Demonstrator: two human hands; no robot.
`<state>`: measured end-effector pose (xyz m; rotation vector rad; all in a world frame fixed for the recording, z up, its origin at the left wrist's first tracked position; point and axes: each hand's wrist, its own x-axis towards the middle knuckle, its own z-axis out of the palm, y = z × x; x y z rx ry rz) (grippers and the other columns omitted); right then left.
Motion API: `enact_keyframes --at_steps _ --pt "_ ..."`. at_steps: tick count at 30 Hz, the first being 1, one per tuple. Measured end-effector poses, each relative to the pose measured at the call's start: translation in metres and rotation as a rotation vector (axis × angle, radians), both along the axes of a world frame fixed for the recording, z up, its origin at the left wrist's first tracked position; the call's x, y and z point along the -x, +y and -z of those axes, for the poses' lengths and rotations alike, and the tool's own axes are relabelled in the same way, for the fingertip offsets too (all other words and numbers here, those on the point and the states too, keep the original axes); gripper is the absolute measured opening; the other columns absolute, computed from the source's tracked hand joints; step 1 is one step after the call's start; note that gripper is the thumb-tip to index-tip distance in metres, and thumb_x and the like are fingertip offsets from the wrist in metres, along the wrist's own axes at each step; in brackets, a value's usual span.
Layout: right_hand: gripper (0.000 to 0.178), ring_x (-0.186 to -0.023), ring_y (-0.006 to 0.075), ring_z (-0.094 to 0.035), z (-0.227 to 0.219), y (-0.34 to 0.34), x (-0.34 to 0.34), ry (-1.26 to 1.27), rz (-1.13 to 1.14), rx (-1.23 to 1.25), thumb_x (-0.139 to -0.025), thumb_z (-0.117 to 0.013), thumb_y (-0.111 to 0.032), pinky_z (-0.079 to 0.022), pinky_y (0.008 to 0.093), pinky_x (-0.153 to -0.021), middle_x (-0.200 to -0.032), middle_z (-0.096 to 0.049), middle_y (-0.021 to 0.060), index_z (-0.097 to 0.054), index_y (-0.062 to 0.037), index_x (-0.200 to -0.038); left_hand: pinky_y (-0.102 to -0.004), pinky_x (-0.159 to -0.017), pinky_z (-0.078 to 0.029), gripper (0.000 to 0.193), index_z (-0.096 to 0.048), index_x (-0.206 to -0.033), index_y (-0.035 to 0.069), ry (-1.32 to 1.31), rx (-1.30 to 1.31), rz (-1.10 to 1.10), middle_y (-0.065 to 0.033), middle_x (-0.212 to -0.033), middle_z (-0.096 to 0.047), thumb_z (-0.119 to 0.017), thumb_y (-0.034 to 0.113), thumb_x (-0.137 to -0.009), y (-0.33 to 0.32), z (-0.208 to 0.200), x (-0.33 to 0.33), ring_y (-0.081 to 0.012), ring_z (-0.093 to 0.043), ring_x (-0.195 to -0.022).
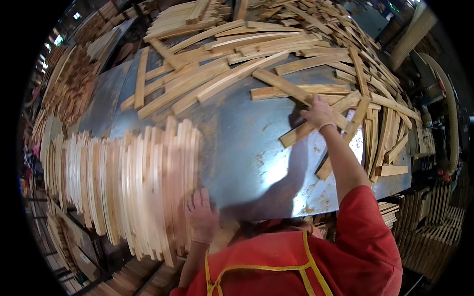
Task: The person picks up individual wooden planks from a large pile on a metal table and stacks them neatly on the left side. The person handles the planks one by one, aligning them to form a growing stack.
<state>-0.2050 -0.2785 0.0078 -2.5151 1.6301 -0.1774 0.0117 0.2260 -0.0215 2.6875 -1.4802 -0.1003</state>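
Observation:
My right hand (318,114), in what looks like a thin pale glove, reaches over the metal table. Its fingers close on a wooden slat (280,82) that lies slantwise across other loose slats. One of these, a shorter slat (295,135), passes beneath at an angle. At the near edge, my left hand (202,211) rests against the right end of a long row of slats (148,187) standing side by side. Its fingers are stretched out along the last slats, holding none of them. The left hand is slightly smeared by motion.
Loose slats (222,79) lie criss-cross over the far side of the metal table (242,148), with a heap at the far right. A neat slat stack (182,22) stands at the back. Ribbed hoses (414,37) hang at the right, and stacked wood (61,84) fills the far left.

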Motion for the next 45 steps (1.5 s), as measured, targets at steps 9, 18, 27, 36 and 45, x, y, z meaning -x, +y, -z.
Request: enact_keyframes --at_steps 9,18,27,36,45 --pt "0.051 -0.107 0.0421 -0.071 -0.025 0.075 0.034 -0.120 -0.479 -0.737 -0.086 -0.076 -0.046 -0.057 0.0487 -0.091 -0.110 -0.074 0.0237 -0.062 -0.0080 -0.116 -0.0546 -0.119 -0.039 0.094 -0.037 -0.163 0.004 0.460 0.053 0.011 -0.0234 -0.156 -0.048 -0.077 0.048 -0.089 -0.146 -0.006 0.077 -0.0436 -0.047 -0.144" --pt "0.048 -0.095 0.0259 -0.072 0.083 0.019 0.113 -1.131 0.503 -0.880 -0.094 -0.077 -0.018 -0.058 0.0390 -0.085 -0.111 -0.075 0.0151 -0.065 0.0020 -0.135 -0.0507 -0.107 -0.049 0.102 -0.035 -0.163 0.008 0.349 -0.115 0.017 -0.0186 -0.140 -0.055 -0.087 0.042 -0.081 -0.204 0.006 0.074 -0.0398 -0.058 -0.127" --pt "0.039 -0.095 0.0208 -0.075 0.043 0.205 -0.002 -1.382 0.295 -1.464 -0.095 -0.077 -0.011 -0.063 0.0377 -0.089 -0.109 -0.075 0.0039 -0.067 -0.0067 -0.132 -0.0309 -0.109 -0.047 0.078 -0.041 -0.164 -0.002 1.528 0.449 -0.342 -0.0123 -0.144 -0.065 -0.072 0.008 -0.093 -0.077 -0.022 0.037 -0.0171 -0.062 -0.123" --pt "0.054 -0.111 0.0424 -0.073 0.039 0.362 -0.143 -0.525 -0.248 -0.923 -0.093 -0.071 -0.025 -0.055 0.0455 -0.100 -0.119 -0.075 0.0287 -0.059 0.0035 -0.137 -0.0508 -0.114 -0.043 0.076 -0.051 -0.153 0.001 0.403 0.112 -0.342 -0.0183 -0.150 -0.057 -0.075 0.036 -0.090 0.073 -0.016 0.039 -0.0406 -0.057 -0.132" --pt "0.056 -0.114 0.0438 -0.067 0.010 0.232 -0.121 -0.384 -0.312 -0.228 -0.081 -0.081 -0.029 -0.054 0.0517 -0.100 -0.119 -0.070 0.0233 -0.064 -0.0029 -0.127 -0.0559 -0.120 -0.034 0.089 -0.047 -0.157 0.004 0.001 0.075 -0.222 -0.0187 -0.157 -0.047 -0.079 0.041 -0.082 0.064 -0.010 0.014 -0.0391 -0.042 -0.147"
